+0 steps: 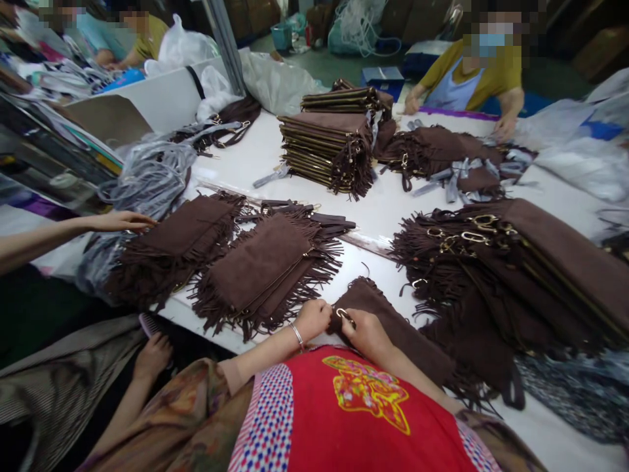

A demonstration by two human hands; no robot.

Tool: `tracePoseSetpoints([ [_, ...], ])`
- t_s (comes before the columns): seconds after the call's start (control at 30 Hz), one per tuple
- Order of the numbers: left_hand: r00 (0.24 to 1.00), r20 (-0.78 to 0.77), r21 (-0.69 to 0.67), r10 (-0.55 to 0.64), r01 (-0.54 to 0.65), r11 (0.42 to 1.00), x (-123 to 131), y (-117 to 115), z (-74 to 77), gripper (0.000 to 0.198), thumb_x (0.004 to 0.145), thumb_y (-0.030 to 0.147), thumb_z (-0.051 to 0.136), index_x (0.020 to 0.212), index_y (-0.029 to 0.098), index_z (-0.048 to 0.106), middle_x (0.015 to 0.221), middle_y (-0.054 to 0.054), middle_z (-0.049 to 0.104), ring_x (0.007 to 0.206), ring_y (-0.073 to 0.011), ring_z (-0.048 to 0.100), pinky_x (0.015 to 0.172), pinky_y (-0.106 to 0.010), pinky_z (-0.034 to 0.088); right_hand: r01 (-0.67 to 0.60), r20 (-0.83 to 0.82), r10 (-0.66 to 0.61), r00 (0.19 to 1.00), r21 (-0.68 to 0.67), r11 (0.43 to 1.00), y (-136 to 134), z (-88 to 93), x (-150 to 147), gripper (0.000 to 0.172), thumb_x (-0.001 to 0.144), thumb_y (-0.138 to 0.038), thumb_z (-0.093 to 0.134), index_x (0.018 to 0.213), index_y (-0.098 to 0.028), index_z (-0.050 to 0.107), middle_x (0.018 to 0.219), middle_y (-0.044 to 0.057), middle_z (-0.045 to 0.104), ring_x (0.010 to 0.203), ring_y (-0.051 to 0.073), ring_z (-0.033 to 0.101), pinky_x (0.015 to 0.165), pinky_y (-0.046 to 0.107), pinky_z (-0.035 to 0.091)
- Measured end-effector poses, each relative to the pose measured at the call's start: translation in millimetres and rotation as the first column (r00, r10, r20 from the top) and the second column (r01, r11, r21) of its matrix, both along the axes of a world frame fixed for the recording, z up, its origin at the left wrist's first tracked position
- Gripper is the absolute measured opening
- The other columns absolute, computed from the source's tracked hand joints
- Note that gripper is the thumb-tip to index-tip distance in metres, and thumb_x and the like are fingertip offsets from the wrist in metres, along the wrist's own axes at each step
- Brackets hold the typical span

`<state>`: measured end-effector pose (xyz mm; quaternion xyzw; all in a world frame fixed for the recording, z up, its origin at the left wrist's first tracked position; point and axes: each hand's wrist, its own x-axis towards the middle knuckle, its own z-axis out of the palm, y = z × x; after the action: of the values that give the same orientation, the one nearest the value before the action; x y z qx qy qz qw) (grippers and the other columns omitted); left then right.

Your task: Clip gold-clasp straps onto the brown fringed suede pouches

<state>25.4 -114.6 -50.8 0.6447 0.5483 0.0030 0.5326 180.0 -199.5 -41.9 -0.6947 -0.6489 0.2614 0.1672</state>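
Observation:
Near the front edge of the white table, my right hand [366, 333] is closed on a gold metal clasp [343, 314] at the corner of a brown fringed pouch [393, 321]. My left hand [315, 319], with a bracelet on its wrist, is closed just left of the clasp, its fingers on the dark brown corner piece. The pouch lies flat and slants away to the right, partly under my right forearm. Two piles of fringed pouches lie to the left, a nearer one [268, 262] and a farther one [184, 229].
A large pile of brown pouches [565, 262] with gold clasps fills the right side. A tall stack [324, 141] stands at the back centre. Another person's hand [122, 221] reaches in from the left, and a person in yellow [506, 78] works across the table.

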Motion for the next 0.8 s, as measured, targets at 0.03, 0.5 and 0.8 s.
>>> tracePoseSetpoints([
  [0.03, 0.999, -0.03, 0.06, 0.01, -0.008, 0.998, -3, 1, -3.6, 0.024, 0.084, 0.026, 0.046, 0.074, 0.014, 0.065, 0.076, -0.008, 0.068, 0.071, -0.0157, 0.061, 0.068, -0.027, 0.044, -0.001, 0.003, 0.001, 1.0, 0.0, 1.0, 1, -1.9, 2, 0.021, 0.088, -0.026, 0.045, 0.079, -0.018, 0.063, 0.075, 0.005, 0.069, 0.069, 0.015, 0.061, 0.064, 0.025, 0.037],
  [0.5, 0.99, -0.135, 0.242, 0.034, -0.001, 0.97, -2, -11, -31.7, 0.02, 0.081, 0.019, 0.053, 0.076, 0.015, 0.072, 0.067, -0.004, 0.069, 0.064, -0.0143, 0.06, 0.061, -0.024, 0.041, -0.055, 0.137, 0.07, 0.988, -0.107, 0.993, 22, -8.8, -1, 0.023, 0.09, -0.028, 0.044, 0.085, -0.016, 0.064, 0.083, 0.008, 0.07, 0.078, 0.017, 0.064, 0.069, 0.024, 0.04],
  [0.8, 0.989, -0.111, 0.391, -0.099, 0.135, 0.911, -2, -11, -26.3, 0.021, 0.083, 0.018, 0.051, 0.071, 0.015, 0.068, 0.075, -0.007, 0.067, 0.078, -0.0173, 0.059, 0.073, -0.027, 0.04, -0.124, 0.267, 0.187, 0.945, -0.238, 0.963, 41, -11.3, -9, 0.026, 0.091, -0.027, 0.042, 0.092, -0.012, 0.064, 0.091, 0.015, 0.071, 0.086, 0.022, 0.067, 0.071, 0.027, 0.046],
])
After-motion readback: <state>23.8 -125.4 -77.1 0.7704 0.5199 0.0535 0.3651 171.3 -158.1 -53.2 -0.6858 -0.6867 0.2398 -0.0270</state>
